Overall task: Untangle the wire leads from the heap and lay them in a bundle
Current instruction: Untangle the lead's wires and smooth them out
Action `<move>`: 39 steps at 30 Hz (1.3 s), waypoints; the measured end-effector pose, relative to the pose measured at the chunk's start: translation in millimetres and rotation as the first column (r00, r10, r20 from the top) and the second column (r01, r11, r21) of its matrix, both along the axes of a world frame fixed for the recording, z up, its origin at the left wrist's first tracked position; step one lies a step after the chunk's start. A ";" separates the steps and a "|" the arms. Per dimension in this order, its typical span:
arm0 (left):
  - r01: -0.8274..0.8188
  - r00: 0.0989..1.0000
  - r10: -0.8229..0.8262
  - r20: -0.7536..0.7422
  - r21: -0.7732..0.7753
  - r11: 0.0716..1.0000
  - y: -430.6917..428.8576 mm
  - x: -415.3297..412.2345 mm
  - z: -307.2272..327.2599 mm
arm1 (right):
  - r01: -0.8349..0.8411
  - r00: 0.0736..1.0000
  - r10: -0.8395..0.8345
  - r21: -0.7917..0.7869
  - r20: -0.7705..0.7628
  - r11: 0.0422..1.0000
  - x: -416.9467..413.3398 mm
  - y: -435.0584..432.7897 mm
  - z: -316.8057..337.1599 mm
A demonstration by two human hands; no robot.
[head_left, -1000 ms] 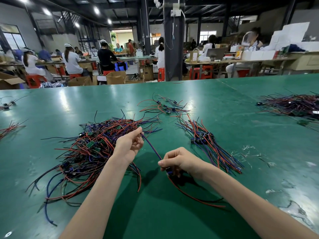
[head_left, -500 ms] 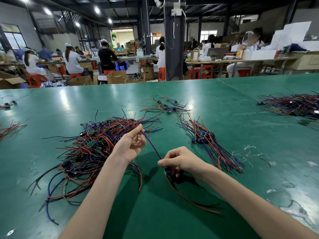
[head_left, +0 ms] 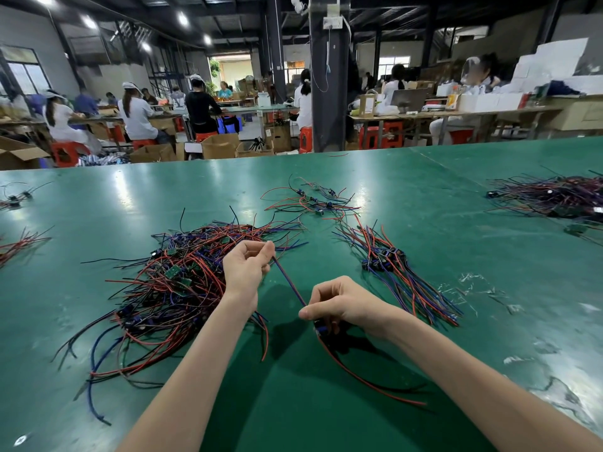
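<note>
The wire lead (head_left: 290,282) trails its red tail across the green surface (head_left: 424,197) toward the near right. The right hand (head_left: 339,305) pinches it at a small blue part, fingers (head_left: 328,288) curled. From there the blue strand runs taut on a diagonal, up and left, into the pinch of the left hand (head_left: 246,269). The heap (head_left: 176,288) sprawls left of and behind that hand. The bundle (head_left: 401,272) lies apart on the right – long axis far-left to near-right – with bare green surface between. Farther off sit scattered leads (head_left: 313,200), then the surface's far edge.
</note>
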State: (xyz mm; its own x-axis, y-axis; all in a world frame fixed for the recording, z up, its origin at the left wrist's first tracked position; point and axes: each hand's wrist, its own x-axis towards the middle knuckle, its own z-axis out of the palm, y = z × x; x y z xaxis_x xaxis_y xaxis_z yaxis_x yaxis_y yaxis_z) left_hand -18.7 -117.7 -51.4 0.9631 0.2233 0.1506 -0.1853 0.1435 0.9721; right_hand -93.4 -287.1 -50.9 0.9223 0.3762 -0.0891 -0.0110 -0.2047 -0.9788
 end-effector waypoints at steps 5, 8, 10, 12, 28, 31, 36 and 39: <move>-0.183 0.966 0.060 0.253 0.498 0.848 -0.2 0.0 -7.6 | -0.028 1.000 0.028 0.016 -0.012 0.999 -3.2 0.7 1.9; -0.131 0.985 0.074 0.157 0.392 0.910 0.9 1.8 -6.7 | -0.013 1.000 0.013 0.017 -0.008 1.000 -3.1 0.4 2.8; -0.086 0.994 0.062 0.093 0.284 0.955 -0.3 1.3 -5.6 | -0.013 1.000 0.013 0.008 -0.002 1.000 -3.1 0.7 2.7; -0.053 0.998 0.047 0.045 0.168 0.984 -2.0 -0.4 -3.3 | -0.015 1.000 0.015 0.005 -0.001 1.000 -3.2 1.3 2.3; 0.260 0.937 -0.307 -0.169 -0.256 0.931 -17.9 -12.9 -1.6 | 0.189 0.980 -0.193 0.076 0.052 0.979 5.9 -0.4 0.4; 0.355 0.899 -0.391 -0.194 -0.199 0.914 -21.8 -17.1 -2.3 | 0.293 0.952 -0.302 0.138 0.054 0.946 10.9 -2.5 -1.3; 0.635 0.723 -0.633 -0.276 -0.093 0.766 -29.3 -31.6 -4.7 | 0.478 0.866 -0.499 0.224 0.042 0.849 18.6 -9.9 -2.2; 0.693 0.692 -0.665 -0.281 -0.002 0.721 -37.1 -39.2 -9.7 | 0.532 0.832 -0.554 0.258 0.019 0.807 21.3 -15.3 0.3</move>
State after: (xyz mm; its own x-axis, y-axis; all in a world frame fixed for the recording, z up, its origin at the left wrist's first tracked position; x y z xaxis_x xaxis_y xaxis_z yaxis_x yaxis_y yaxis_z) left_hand -58.0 -154.8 -61.1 0.8514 -0.5089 -0.1268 0.1696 0.0384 0.9848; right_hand -72.1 -302.4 -50.6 0.9815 -0.1895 0.0282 0.0366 0.0414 -0.9985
